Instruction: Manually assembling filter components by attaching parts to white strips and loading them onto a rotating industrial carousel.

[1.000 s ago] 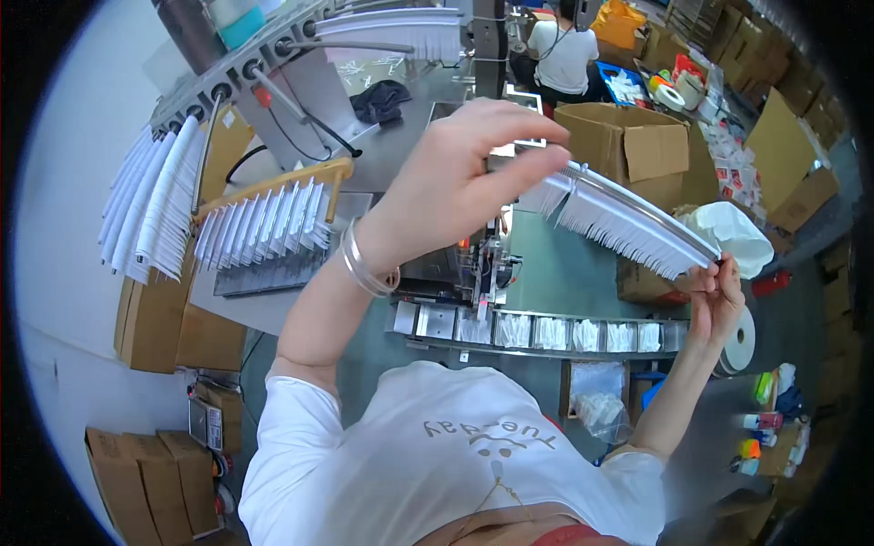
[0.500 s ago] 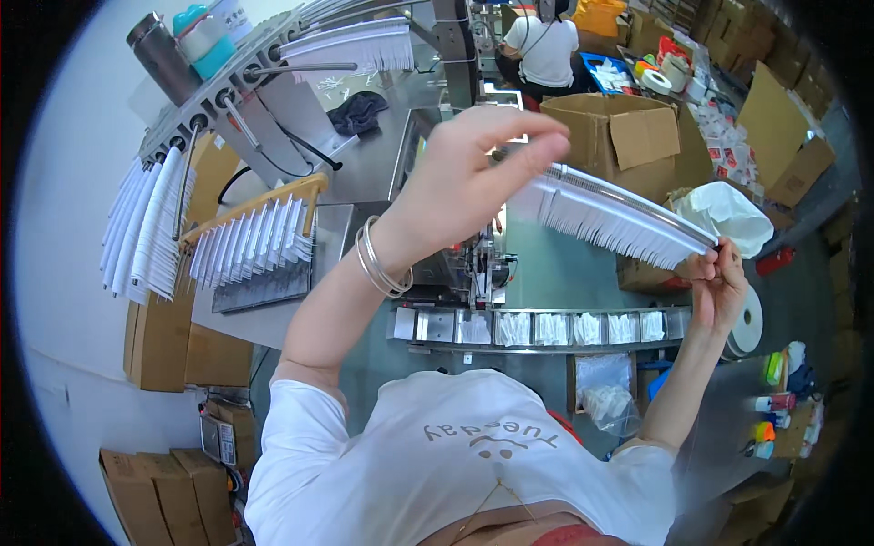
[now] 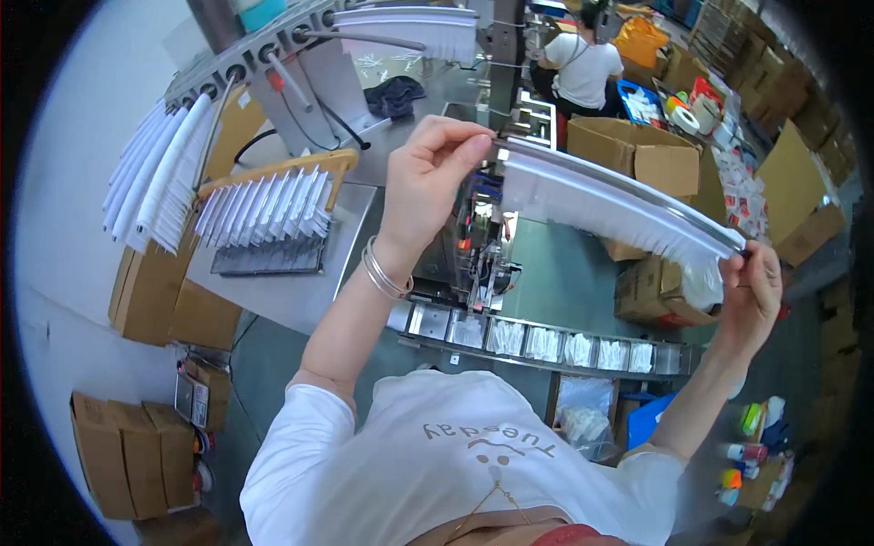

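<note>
A metal rod [image 3: 628,177] is stretched out in front of me, with a long row of thin white slips [image 3: 583,202] hanging from it. It slants down from the upper middle to the right. My left hand [image 3: 423,177] pinches its left tip between thumb and fingertips. At the other end, my right hand [image 3: 754,289] has its fingers closed around the rod's tip. Below the rod runs a curved row of metal compartments [image 3: 669,359], several with white bundles inside. The exact kind of slip is too small to tell.
On the left, a rack [image 3: 259,64] carries more rods with white slips [image 3: 173,173]. A wooden holder [image 3: 346,164] of slips stands on the metal table. A machine [image 3: 478,264] rises mid-scene. Cardboard boxes [image 3: 669,168] stand at the right, and a person [image 3: 583,68] sits far back.
My left hand has come down and to the left, its fingers now closed on the rod's left tip. The right hand shifted rightward with the other end. The whole view has turned slightly.
</note>
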`<state>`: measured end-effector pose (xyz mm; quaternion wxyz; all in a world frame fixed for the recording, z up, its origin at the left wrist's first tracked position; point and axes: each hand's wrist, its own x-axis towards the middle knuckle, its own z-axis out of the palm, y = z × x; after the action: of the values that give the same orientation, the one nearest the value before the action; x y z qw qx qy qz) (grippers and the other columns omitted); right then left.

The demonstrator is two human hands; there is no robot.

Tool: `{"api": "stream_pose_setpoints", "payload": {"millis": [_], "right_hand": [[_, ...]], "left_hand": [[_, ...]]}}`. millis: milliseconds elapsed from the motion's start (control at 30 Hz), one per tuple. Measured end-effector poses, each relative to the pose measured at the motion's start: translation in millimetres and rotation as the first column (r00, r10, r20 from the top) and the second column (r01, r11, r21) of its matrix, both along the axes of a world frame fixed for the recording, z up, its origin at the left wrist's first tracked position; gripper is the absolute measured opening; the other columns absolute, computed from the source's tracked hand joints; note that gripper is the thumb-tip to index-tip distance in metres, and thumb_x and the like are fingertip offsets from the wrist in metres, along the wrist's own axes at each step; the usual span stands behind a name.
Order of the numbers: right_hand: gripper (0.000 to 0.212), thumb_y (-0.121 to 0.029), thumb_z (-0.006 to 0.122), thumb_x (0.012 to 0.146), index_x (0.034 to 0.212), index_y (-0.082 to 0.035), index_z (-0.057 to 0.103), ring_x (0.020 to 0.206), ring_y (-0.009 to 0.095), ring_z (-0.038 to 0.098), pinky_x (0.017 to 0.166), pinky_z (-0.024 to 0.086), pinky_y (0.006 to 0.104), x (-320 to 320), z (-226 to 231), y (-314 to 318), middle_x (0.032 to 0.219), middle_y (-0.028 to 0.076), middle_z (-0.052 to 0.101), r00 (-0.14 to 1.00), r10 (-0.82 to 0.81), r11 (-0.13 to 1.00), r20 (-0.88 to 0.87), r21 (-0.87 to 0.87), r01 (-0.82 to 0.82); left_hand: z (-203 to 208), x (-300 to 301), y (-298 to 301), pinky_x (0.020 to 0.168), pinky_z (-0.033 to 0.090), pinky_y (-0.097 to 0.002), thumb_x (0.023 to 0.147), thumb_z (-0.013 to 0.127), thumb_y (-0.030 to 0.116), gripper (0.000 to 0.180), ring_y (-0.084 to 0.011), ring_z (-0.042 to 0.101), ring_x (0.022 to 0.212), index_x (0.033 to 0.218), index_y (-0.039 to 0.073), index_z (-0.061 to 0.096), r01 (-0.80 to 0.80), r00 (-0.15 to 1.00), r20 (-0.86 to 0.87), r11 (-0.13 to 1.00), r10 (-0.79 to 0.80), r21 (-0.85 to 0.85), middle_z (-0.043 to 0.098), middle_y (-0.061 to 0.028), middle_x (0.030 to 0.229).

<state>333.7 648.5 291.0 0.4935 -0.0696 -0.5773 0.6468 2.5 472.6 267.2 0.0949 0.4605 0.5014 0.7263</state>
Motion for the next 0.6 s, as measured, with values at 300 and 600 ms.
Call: {"api": "stream_pose_setpoints", "payload": {"millis": [300,600], "right_hand": [[0.022,-0.01,0.054,0.092,0.105,0.006,0.06,0.072,0.013,0.053,0.065,0.042,0.0229,-32,14,9,0.086,0.012,0.06,0.999,-0.043,0.986,0.019,0.16,0.039],[0.018,-0.003,0.057,0.087,0.102,0.004,0.062,0.078,0.022,0.057,0.064,0.047,0.0272,-69,22,4,0.095,0.018,0.062,0.989,-0.097,0.804,-0.111,0.578,0.143]], "left_hand": [[12,-22,-1,0.073,0.041,-0.0193,0.087,0.061,0.007,0.013,-0.0075,0.053,0.081,0.096,-0.001,0.066,-0.233,0.958,-0.143,0.966,0.248,0.111,0.056,-0.0016,0.09],[39,-46,14,0.073,0.043,-0.0281,0.085,0.053,0.0,0.021,-0.0196,0.051,0.081,0.1,0.005,0.066,-0.482,0.712,-0.413,0.823,0.568,0.301,0.049,-0.0085,0.09]]}}
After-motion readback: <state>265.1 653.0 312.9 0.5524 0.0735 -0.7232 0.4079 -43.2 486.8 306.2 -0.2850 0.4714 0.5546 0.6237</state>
